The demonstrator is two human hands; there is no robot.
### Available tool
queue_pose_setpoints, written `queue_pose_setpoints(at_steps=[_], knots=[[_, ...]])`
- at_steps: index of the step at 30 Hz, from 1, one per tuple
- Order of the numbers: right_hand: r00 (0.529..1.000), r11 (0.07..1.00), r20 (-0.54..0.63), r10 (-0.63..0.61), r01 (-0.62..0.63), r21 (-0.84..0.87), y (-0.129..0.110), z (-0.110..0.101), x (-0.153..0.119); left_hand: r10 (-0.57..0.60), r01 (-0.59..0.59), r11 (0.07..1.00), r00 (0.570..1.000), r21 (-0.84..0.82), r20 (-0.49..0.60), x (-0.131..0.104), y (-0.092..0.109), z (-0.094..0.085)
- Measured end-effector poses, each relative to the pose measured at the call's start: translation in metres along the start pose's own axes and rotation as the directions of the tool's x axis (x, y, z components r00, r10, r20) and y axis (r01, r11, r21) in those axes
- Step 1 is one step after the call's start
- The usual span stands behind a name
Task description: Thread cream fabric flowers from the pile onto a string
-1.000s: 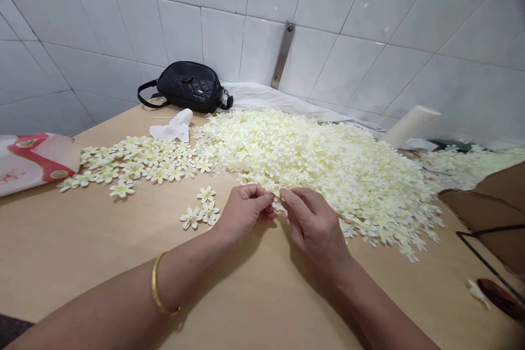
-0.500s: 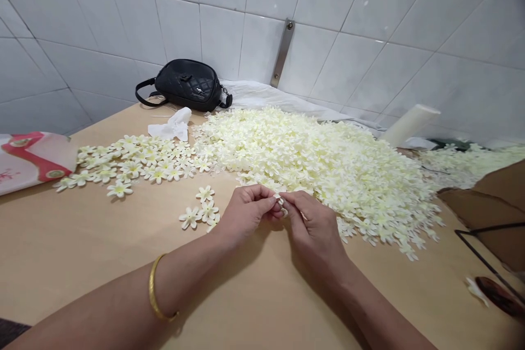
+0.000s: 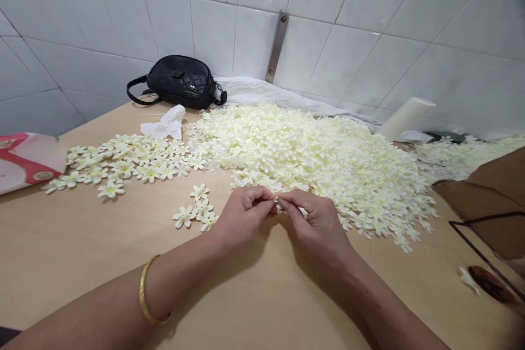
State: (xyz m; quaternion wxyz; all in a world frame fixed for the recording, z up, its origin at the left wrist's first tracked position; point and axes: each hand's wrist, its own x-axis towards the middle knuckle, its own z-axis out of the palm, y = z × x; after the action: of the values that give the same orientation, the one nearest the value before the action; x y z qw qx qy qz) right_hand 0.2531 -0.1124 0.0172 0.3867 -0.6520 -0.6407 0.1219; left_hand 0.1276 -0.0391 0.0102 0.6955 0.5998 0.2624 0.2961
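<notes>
Both hands meet fingertip to fingertip just in front of a large heap of pale yellow-white artificial flowers (image 3: 303, 147). My left hand (image 3: 246, 213), with a gold bangle (image 3: 144, 291) on its wrist, is closed in a pinch. My right hand (image 3: 315, 221) pinches as well, its thumb and forefinger against the left fingertips. Between them a small bit of a white artificial flower (image 3: 277, 200) shows; the fingers cover most of it. Left of my left hand lie several loose flowers (image 3: 184, 216) on the wooden table (image 3: 102, 251).
A smaller spread of flowers (image 3: 139, 157) lies at the left by a pink-and-white bag (image 3: 30, 161). Behind are a black handbag (image 3: 182, 81), a white tissue (image 3: 164, 123) and a white roll (image 3: 406, 117). At right stand a cardboard box (image 3: 492, 202) and a dark round object (image 3: 492, 284).
The fingertips have drawn closer together, and less of the white flower shows between them. The whole view has shifted slightly, so the surroundings sit further left.
</notes>
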Motion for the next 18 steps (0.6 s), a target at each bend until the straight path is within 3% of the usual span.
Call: queue_pose_setpoints(at_steps=[6,11,18], knots=[[1.0,0.999,-0.011,0.025,-0.026,-0.031,0.0003,-0.0005,-0.0004,-0.057,0.059,0.996,0.998,-0.073,0.037,0.0021,-0.0063,-0.0015],[0.996,0.994,0.029,0.087,-0.089,0.067,-0.0013,-0.0018,0.0005,-0.096,0.106,0.978,0.993,-0.181,0.064,0.005,-0.0081,-0.0032],[0.996,0.988,0.036,0.085,-0.089,0.129,-0.0009,-0.0025,0.0001,-0.125,0.137,0.97,0.99,-0.203,0.072,0.0044,-0.007,-0.0045]])
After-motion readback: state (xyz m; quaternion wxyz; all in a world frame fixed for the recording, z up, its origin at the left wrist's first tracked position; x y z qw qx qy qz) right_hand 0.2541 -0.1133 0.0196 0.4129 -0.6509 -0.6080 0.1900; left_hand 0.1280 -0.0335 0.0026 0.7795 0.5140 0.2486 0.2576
